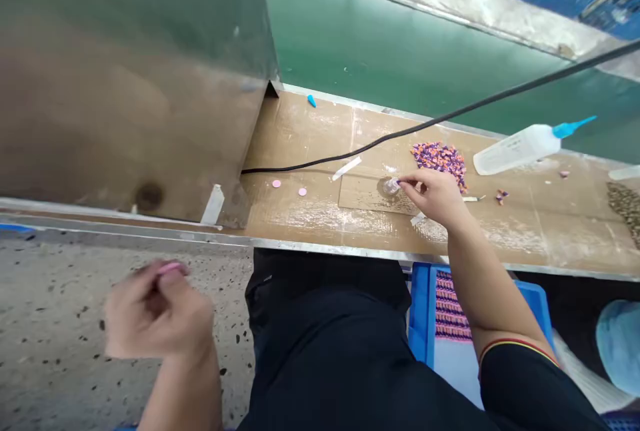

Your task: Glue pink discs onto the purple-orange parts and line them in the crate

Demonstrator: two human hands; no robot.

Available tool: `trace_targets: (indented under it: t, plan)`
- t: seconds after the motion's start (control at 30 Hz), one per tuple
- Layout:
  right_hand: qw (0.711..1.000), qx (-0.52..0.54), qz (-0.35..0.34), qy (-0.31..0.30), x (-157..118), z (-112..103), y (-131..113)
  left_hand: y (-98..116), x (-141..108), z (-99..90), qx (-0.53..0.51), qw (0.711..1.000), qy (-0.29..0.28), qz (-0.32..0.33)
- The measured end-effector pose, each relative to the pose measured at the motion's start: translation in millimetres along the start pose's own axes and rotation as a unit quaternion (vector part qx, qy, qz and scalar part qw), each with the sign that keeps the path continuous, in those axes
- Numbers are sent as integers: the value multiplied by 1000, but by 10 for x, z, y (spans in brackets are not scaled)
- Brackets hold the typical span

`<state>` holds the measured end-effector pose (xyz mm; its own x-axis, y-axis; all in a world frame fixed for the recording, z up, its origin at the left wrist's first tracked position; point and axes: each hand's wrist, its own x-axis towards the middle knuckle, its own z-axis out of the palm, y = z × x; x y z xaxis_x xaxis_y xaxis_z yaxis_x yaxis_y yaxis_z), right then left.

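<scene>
My left hand [159, 314], blurred by motion, is off the front of the table above the floor. Its thumb and fingers pinch a pink disc [171, 268]. My right hand [436, 196] reaches over the table, fingertips closed on a small purple piece [399, 182]. That piece is at a whitish, glue-like blob [390, 186] on a cardboard sheet [357, 194]; whether they touch is hard to tell. Beyond the right hand lies a pile of small purple and orange pieces [443, 159]. Two flat pink discs, one nearer the middle [303, 192], rest to the left.
A squeeze bottle [520, 149] with a blue nozzle lies at the right. A black cable [365, 146] crosses the table. A large metal box [125, 104] stands at left. Below the front edge, a blue crate [423, 314] holds rows of pink and purple pieces.
</scene>
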<state>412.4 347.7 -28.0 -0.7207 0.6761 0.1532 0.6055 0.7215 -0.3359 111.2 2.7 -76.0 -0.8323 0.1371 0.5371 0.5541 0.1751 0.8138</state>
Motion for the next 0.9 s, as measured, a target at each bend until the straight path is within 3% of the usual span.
trace_targets:
  t: [0.07,0.13,0.2,0.27,0.37,0.43,0.53,0.6,0.73,0.9]
  plan:
    - [1000,-12,-20,10,-8,62,25,85,-189,62,4,995,-38,93]
    - [999,-21,-34,17,-12,101,38,180,-332,160,-32,987,-122,98]
    - [998,-34,-53,22,-20,124,44,304,-439,304,-84,979,-183,22]
    - [996,-44,-70,30,-40,133,42,456,-519,496,-152,957,-224,-107]
    - [994,-33,-56,84,-106,120,2,681,-592,838,-277,875,-264,-298]
    - [989,-15,-2,147,-180,102,-77,797,-614,1049,-328,805,-299,-393]
    - [974,19,93,207,-341,104,-317,916,-631,1272,-360,725,-337,-482]
    - [962,94,121,228,-464,155,-550,977,-652,1359,-370,698,-342,-509]
    - [908,305,100,270,-644,354,-998,1091,-734,1449,-380,699,-339,-503]
    - [864,398,40,305,-698,526,-1180,1186,-834,1507,-389,719,-335,-468]
